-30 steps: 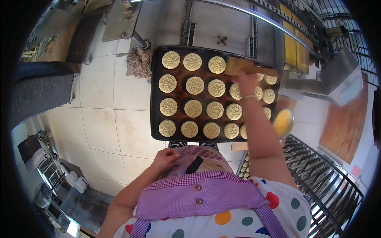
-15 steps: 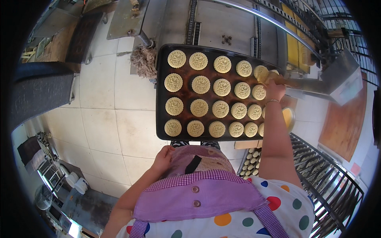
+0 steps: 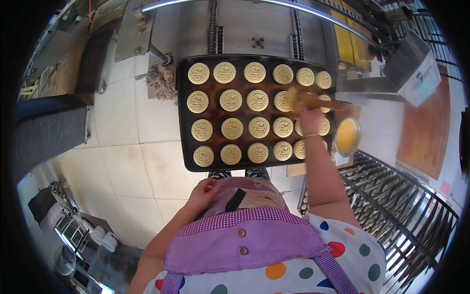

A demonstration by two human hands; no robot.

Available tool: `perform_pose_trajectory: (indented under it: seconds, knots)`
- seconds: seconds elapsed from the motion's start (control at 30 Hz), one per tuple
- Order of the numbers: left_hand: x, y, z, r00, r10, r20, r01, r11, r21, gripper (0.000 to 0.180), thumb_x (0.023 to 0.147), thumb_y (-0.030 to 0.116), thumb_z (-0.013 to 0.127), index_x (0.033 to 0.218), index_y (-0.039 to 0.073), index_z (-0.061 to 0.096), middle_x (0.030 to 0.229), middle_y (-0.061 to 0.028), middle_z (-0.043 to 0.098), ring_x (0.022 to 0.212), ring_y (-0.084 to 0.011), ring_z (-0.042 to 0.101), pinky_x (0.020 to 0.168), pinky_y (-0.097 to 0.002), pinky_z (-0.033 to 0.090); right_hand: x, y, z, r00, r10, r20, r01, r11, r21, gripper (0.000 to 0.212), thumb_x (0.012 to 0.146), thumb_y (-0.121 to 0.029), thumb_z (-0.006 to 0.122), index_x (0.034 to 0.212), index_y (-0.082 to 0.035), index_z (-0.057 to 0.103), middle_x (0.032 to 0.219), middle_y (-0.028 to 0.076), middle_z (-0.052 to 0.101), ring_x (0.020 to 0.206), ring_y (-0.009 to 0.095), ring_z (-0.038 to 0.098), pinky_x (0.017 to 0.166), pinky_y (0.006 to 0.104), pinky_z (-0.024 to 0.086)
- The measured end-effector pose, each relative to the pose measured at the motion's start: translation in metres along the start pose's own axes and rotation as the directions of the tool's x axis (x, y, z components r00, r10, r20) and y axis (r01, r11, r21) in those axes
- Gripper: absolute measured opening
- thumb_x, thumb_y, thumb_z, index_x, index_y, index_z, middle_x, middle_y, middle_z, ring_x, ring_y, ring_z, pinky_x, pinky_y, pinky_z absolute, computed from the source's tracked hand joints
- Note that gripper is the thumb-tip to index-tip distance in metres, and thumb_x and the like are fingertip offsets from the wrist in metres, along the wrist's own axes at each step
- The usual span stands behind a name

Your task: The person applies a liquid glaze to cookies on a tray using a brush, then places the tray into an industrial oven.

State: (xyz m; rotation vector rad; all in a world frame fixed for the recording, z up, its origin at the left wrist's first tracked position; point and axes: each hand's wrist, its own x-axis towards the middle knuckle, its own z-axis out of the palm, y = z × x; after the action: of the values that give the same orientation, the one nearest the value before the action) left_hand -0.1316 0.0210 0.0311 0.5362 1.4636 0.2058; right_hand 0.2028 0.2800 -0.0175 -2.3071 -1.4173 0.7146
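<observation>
My right hand (image 3: 310,120) grips a pastry brush (image 3: 325,103) by its wooden handle. The blurred bristles lie over a mooncake in the second row from the far side. Rows of pale, round mooncakes (image 3: 257,100) with scalloped edges and stamped tops sit on a dark baking tray (image 3: 183,117); my right hand and forearm cover some of them. Beside the tray's right edge stands a round metal bowl (image 3: 347,137) of yellow liquid. My left hand (image 3: 202,194) stays low against the purple apron (image 3: 230,240), its fingers curled; what they hold, if anything, is hidden.
A dark metal rack (image 3: 391,196) with trays of more mooncakes stands at the lower right. Beyond the baking tray is metal equipment with a shiny bar (image 3: 254,2). A mop head (image 3: 161,81) hangs left of the tray, above the tiled floor (image 3: 122,166).
My right hand and the brush have moved left over the tray, off the far right mooncakes. The whole view has shifted, bringing more of the bowl into sight. My left hand stays put.
</observation>
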Motion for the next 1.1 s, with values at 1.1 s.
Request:
perform_pose_trajectory:
  seconds: [1.1]
  knots:
    - [0.035,0.056,0.16,0.993,-0.073,0.098,0.049,0.973,0.227,0.038,0.084,0.009,0.065,0.118,0.002,0.051,0.104,-0.0059,0.057,0.089,-0.0138,0.056,0.078,-0.0259,0.048,0.058,0.199,-0.159,0.923,0.28,-0.265,-0.022,0.724,0.69,0.036,0.074,-0.008,0.065,0.106,0.008,0.06,0.092,0.015,0.065,0.068,0.018,0.065,0.046,0.0264,0.054]
